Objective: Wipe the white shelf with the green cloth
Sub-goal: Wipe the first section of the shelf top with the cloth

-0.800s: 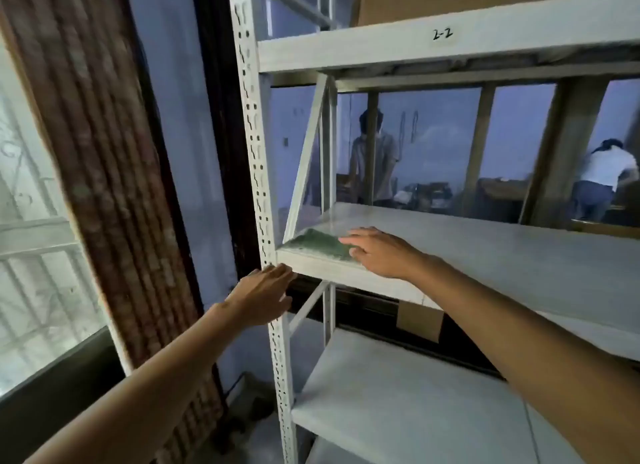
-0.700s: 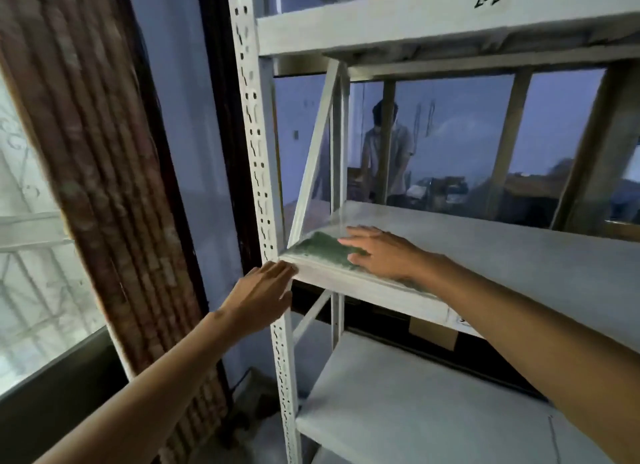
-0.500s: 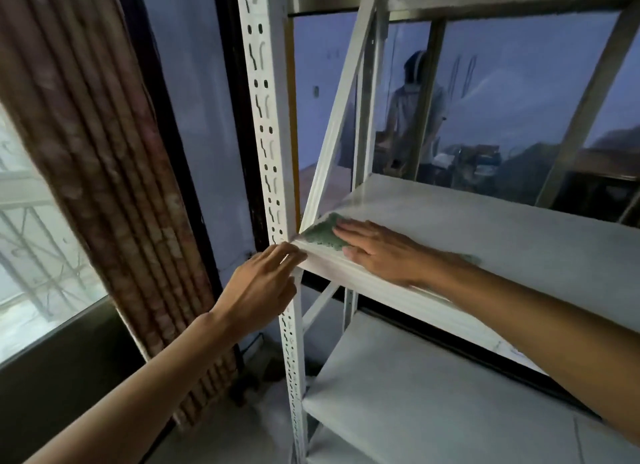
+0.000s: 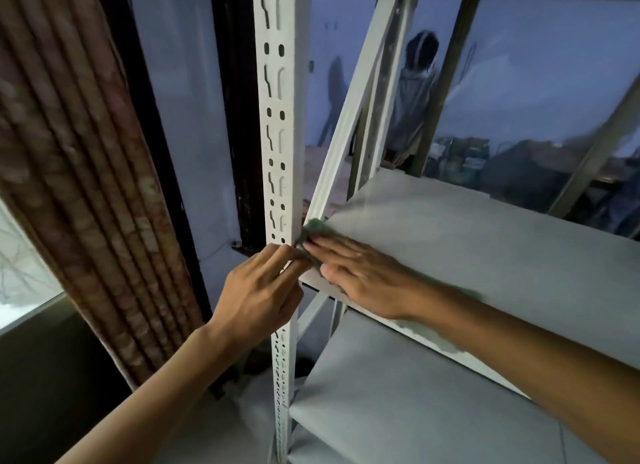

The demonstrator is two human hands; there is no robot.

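Note:
The white shelf (image 4: 485, 248) is the middle board of a metal rack. A green cloth (image 4: 313, 229) lies on its front left corner, bunched against the perforated upright post (image 4: 280, 117). More of the cloth shows under my forearm and over the shelf's front edge. My right hand (image 4: 360, 276) lies flat on the cloth, fingers together and pointing left at the corner. My left hand (image 4: 259, 290) is on the post just below the shelf corner, its fingers curled round the post and its fingertips touching the cloth's edge.
A lower white shelf (image 4: 415, 394) sits below. A diagonal brace (image 4: 349, 117) rises from the shelf's left end. Left of the rack stand a brown rolled curtain (image 4: 86, 186) and a window. Behind the rack's glass a person (image 4: 412, 99) stands.
My right hand has slid the cloth left into the front corner against the post. My left hand has risen slightly and closed round the post. The view has moved closer and lower.

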